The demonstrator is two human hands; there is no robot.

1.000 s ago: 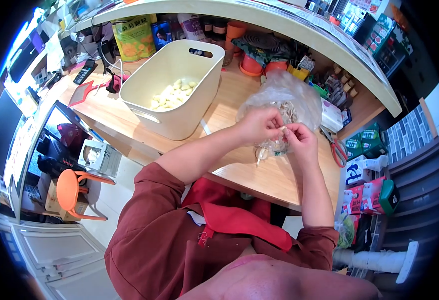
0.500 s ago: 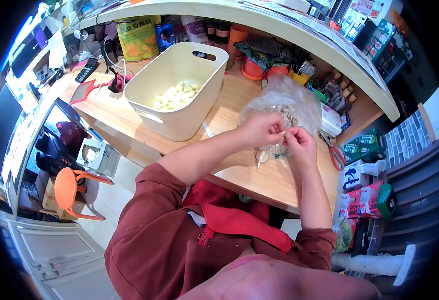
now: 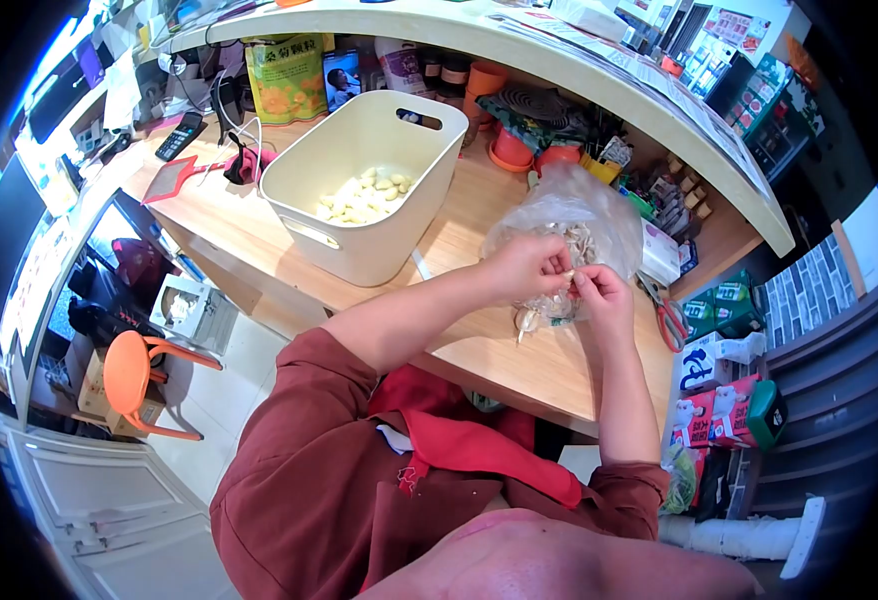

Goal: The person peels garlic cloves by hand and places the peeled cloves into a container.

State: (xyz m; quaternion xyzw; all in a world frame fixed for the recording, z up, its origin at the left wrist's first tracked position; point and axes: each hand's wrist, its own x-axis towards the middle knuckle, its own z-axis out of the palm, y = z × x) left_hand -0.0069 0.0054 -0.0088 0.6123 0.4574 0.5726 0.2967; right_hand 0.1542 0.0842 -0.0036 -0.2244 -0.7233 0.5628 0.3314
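My left hand (image 3: pixel 531 268) and my right hand (image 3: pixel 602 293) meet fingertip to fingertip over the desk, both closed in a pinch. A small pale garlic clove (image 3: pixel 569 275) shows between the fingers, mostly covered by them. Just behind the hands lies a clear plastic bag (image 3: pixel 599 212) with garlic skins and pieces in it. Below my left hand a piece of garlic with a stalk (image 3: pixel 526 322) rests on the wood. To the left stands a cream plastic bin (image 3: pixel 359 250) with cut-out handles, holding several peeled garlic cloves (image 3: pixel 369 195).
Red-handled scissors (image 3: pixel 672 325) lie right of my right hand. A red fly swatter (image 3: pixel 171 180) and a black phone (image 3: pixel 180 136) are left of the bin. A raised shelf (image 3: pixel 519 40) curves over pots and packets behind. An orange stool (image 3: pixel 131 380) stands on the floor.
The view has shifted slightly, so the desk and bin appear a little lower and to the right. Both hands keep their pinch together, with only small finger movement.
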